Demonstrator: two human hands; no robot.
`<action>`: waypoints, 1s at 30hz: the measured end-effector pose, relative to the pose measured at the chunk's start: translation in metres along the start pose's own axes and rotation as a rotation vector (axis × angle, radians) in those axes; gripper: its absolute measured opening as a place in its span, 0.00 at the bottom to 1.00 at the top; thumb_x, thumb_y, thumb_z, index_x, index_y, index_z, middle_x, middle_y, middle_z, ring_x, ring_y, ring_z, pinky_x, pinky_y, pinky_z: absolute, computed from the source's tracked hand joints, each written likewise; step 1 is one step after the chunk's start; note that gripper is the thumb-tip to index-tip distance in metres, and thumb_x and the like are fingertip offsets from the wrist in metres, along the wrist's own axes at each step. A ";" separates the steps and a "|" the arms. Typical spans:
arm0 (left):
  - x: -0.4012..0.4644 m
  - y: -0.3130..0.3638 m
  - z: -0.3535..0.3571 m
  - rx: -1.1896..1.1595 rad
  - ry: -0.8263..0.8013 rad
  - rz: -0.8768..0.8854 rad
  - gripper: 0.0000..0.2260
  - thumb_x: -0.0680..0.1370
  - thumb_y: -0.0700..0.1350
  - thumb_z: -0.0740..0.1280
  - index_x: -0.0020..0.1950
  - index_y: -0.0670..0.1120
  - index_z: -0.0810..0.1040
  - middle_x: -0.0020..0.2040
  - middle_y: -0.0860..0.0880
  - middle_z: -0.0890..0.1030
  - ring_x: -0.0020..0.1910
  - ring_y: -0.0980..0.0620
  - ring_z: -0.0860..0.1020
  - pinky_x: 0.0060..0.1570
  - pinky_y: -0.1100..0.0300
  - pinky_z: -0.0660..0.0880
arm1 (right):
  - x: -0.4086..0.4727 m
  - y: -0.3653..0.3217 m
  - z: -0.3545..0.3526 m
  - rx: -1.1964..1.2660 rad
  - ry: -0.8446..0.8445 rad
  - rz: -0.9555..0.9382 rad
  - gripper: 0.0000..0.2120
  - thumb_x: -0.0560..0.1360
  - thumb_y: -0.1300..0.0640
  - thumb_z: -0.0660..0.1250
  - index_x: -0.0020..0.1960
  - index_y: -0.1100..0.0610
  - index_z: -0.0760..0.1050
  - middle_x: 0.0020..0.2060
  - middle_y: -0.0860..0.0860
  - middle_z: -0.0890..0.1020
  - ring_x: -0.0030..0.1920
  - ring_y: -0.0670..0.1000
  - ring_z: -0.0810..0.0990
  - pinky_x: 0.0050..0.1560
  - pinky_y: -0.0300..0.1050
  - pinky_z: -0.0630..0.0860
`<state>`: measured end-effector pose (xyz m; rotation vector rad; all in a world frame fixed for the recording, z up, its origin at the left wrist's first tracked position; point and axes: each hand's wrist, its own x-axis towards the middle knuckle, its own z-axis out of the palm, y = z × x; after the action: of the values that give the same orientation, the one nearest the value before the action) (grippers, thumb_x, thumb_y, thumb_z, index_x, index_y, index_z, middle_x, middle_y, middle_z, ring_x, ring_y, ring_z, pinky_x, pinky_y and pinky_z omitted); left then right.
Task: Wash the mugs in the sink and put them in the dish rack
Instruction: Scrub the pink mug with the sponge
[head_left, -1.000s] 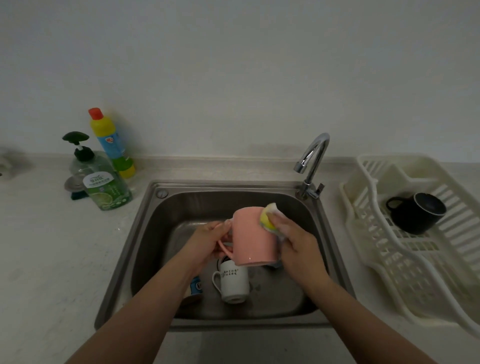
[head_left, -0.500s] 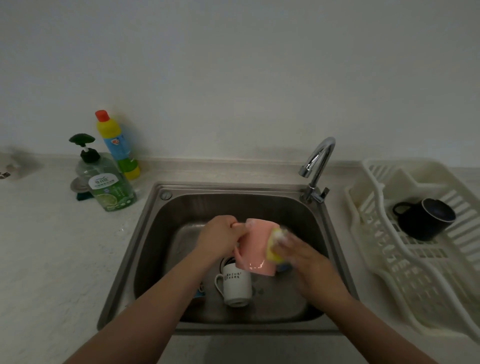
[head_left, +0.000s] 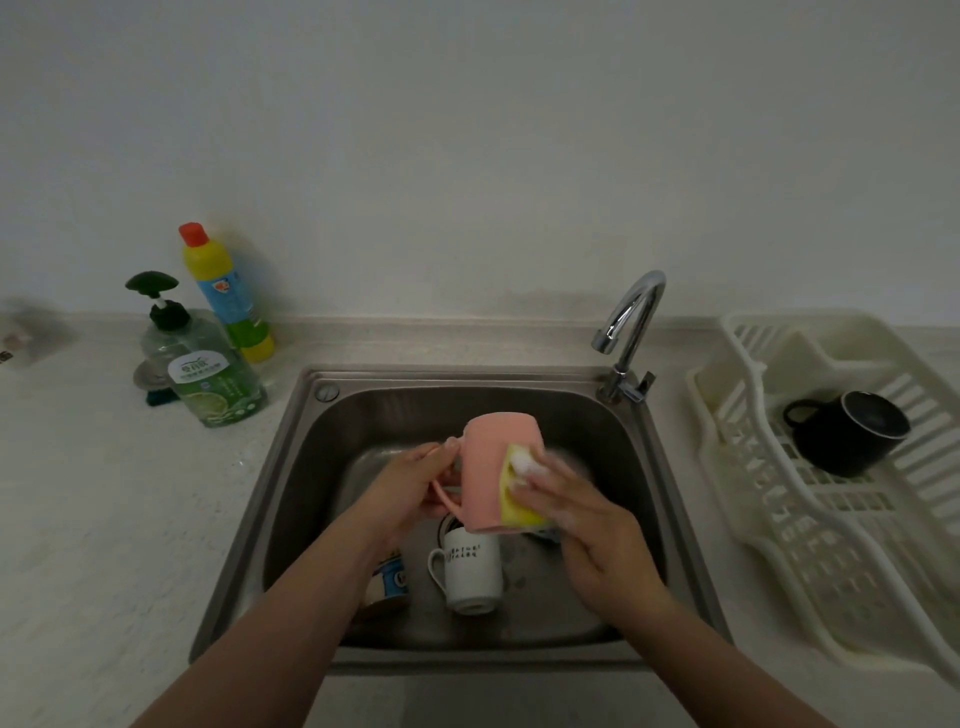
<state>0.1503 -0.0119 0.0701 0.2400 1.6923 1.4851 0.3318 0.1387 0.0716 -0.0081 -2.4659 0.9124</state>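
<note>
Four mugs total: one racked, one in hand, two waiting.
desk (head_left: 93, 519): pale worktop, the sink is sunk into it.
sink (head_left: 291, 499): steel basin, my landmark for everything below. No water seen running from the faucet (head_left: 628, 332) at its back right corner.
dish rack (head_left: 779, 545): white plastic, just right of the sink. Holds the black mug (head_left: 847, 436) on its side, toward the rack's far end.
soap bottles: green pump bottle (head_left: 208, 374) and yellow bottle (head_left: 228, 296), left of the sink at the back.
pink mug (head_left: 493, 467): held above the sink's middle, tipped base-up, handle toward the left.
white mug (head_left: 470, 571): in the sink bottom, mouth-down, below the pink one.
blue-print mug (head_left: 389, 579): sink bottom, left of the white mug, mostly hidden by the forearm.
left hand (head_left: 410, 488): gripping the pink mug at its handle.
right hand (head_left: 582, 525): fingers fairly straight, pressing the sponge (head_left: 514, 493) flat on the mug's outer wall, foam on top.
step: scrubbing the outside of mug two.
next: probably finish the scrub, then rinse, which needs the faucet on; then rack it right. A soapy mug is slippery, so keep the handle grip firm.
</note>
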 end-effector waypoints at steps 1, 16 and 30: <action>0.001 -0.004 -0.005 -0.046 -0.009 -0.008 0.14 0.81 0.54 0.62 0.49 0.44 0.79 0.38 0.48 0.80 0.34 0.52 0.77 0.38 0.58 0.73 | -0.006 0.003 -0.004 -0.001 -0.001 -0.004 0.21 0.77 0.63 0.57 0.68 0.54 0.74 0.70 0.44 0.73 0.72 0.49 0.69 0.71 0.43 0.66; -0.005 0.004 0.020 0.518 0.115 0.037 0.15 0.80 0.54 0.65 0.51 0.42 0.80 0.44 0.45 0.85 0.39 0.47 0.84 0.36 0.59 0.80 | 0.025 0.003 0.005 -0.235 -0.172 0.001 0.25 0.68 0.60 0.75 0.64 0.53 0.78 0.67 0.46 0.74 0.69 0.47 0.69 0.67 0.51 0.71; -0.004 0.000 0.013 0.343 0.132 -0.007 0.12 0.81 0.52 0.62 0.54 0.45 0.79 0.44 0.47 0.85 0.34 0.53 0.82 0.31 0.64 0.76 | -0.003 0.020 -0.003 -0.098 -0.073 0.121 0.22 0.78 0.63 0.59 0.69 0.44 0.70 0.70 0.38 0.66 0.73 0.44 0.65 0.67 0.27 0.61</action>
<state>0.1623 -0.0052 0.0728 0.3240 2.0497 1.2204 0.3326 0.1553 0.0597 -0.1626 -2.5992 0.8549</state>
